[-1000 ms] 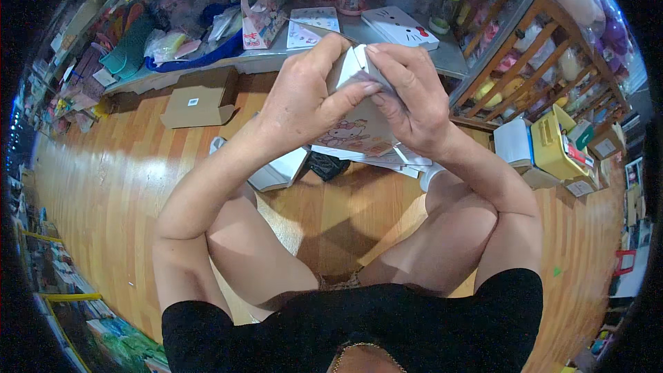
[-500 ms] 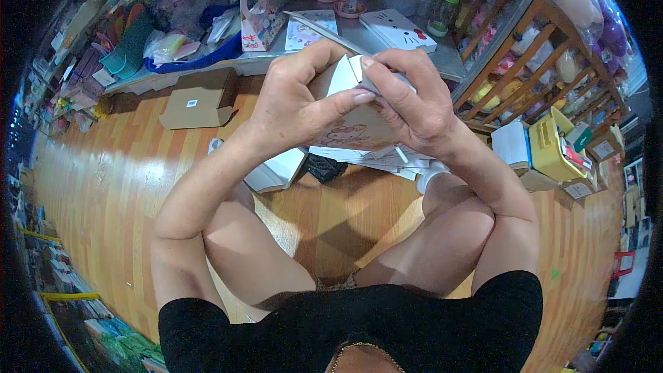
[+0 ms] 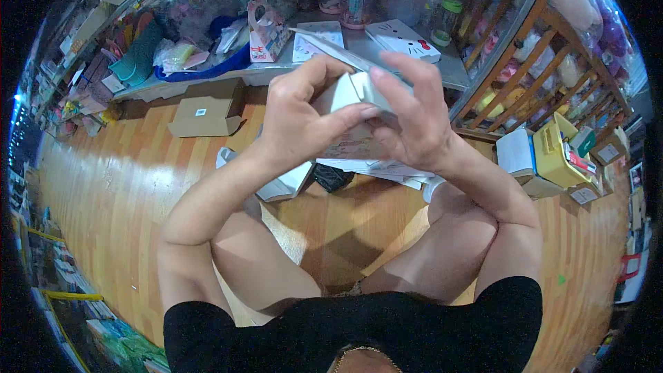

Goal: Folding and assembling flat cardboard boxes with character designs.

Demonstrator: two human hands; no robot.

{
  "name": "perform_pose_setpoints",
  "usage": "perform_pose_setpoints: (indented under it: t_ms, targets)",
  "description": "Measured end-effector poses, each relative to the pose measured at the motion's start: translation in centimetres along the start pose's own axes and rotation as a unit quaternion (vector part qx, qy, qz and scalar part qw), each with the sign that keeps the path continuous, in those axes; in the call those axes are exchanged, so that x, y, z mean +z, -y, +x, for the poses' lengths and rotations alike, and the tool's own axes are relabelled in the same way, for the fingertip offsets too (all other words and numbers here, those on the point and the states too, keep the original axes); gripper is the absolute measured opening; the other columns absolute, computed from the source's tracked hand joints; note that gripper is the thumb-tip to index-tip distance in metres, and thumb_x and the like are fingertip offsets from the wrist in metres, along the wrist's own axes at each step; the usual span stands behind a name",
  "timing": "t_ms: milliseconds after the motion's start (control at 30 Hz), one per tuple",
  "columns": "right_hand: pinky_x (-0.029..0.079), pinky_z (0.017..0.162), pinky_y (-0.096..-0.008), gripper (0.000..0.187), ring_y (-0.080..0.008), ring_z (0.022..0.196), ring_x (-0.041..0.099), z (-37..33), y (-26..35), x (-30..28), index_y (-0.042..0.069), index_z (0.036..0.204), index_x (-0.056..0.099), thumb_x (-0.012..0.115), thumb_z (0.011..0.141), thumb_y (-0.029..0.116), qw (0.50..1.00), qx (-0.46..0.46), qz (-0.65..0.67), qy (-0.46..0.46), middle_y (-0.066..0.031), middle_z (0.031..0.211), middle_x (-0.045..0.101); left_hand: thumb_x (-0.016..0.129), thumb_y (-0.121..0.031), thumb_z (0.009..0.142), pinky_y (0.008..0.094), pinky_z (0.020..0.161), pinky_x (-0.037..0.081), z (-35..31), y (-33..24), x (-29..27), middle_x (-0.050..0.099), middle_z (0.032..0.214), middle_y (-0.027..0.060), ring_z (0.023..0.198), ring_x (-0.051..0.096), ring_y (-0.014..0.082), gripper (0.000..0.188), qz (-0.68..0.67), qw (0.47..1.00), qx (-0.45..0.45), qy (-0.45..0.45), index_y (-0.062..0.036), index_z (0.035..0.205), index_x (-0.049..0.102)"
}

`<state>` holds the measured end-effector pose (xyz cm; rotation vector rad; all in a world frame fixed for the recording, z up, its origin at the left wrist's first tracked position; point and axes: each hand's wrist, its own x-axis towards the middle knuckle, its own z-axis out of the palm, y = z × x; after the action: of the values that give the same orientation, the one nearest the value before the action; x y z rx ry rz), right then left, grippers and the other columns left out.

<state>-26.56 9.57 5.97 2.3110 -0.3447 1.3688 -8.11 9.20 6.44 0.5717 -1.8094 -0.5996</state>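
Raised in front of me is a small folded-card gift box (image 3: 352, 145) with a cartoon print on the side facing me and white flaps at its top. My left hand (image 3: 293, 114) wraps round its left side, the thumb lying across the front by the flaps. On the right, my right hand (image 3: 421, 114) has its fingertips at the flaps, slightly blurred, with the thumb lower on the box. A long pale panel (image 3: 328, 48) of card sticks out beyond the hands to the upper left. The fingers hide much of the box's right side.
White sheets (image 3: 380, 171), a black bag (image 3: 333, 177) and a white card piece (image 3: 289, 183) lie on the wooden floor. A brown carton (image 3: 207, 112) sits left. Ahead, a metal shelf (image 3: 452, 72) bears a pink handled box (image 3: 266, 34) and bottles. A yellow bin (image 3: 552, 150) stands right.
The right index finger has risen and shifted along the flaps, with the other fingers more spread. The view has moved slightly, while the left hand keeps its hold on the box.
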Motion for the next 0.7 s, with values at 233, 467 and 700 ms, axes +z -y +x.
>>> perform_pose_setpoints:
  t_ms: [233, 467, 700]
  targets:
    - [0.046, 0.072, -0.0393, 0.052, -0.0338, 0.083, 0.054, -0.1, -0.9, -0.9, -0.003, 0.113, 0.049, 0.066, 0.065, 0.007, 0.998, 0.051, 0.022, 0.027, -0.0190, 0.100, 0.053, 0.062, -0.013, 0.082, 0.0244, 0.078, 0.047, 0.3, -1.1, -0.1, 0.060, 0.098, 0.0116, 0.088, 0.058, 0.0120, 0.036, -0.363, 0.910, -0.191, 0.058, 0.0059, 0.109, 0.047]
    - [0.045, 0.070, -0.0379, 0.041, -0.0333, 0.080, 0.053, -0.6, -0.2, -1.1, -0.006, 0.114, 0.047, 0.056, 0.080, 0.014, 0.993, 0.081, 0.088, 0.002, -0.0204, 0.098, 0.052, 0.057, -0.027, 0.086, 0.0234, 0.074, 0.049, -0.6, -1.5, 0.8, 0.061, 0.096, 0.0067, 0.084, 0.060, 0.0100, 0.037, -0.461, 0.841, -0.270, 0.088, -0.0003, 0.110, 0.048]
    - [0.044, 0.076, -0.0366, 0.037, -0.0335, 0.086, 0.053, -0.7, 0.5, -0.4, -0.006, 0.109, 0.048, 0.056, 0.083, 0.018, 0.973, 0.195, 0.125, 0.019, -0.0208, 0.098, 0.052, 0.060, -0.018, 0.085, 0.0234, 0.071, 0.050, -0.9, -0.1, 1.5, 0.061, 0.093, 0.0059, 0.081, 0.059, 0.0093, 0.027, -0.490, 0.813, -0.313, 0.047, -0.0010, 0.104, 0.052]
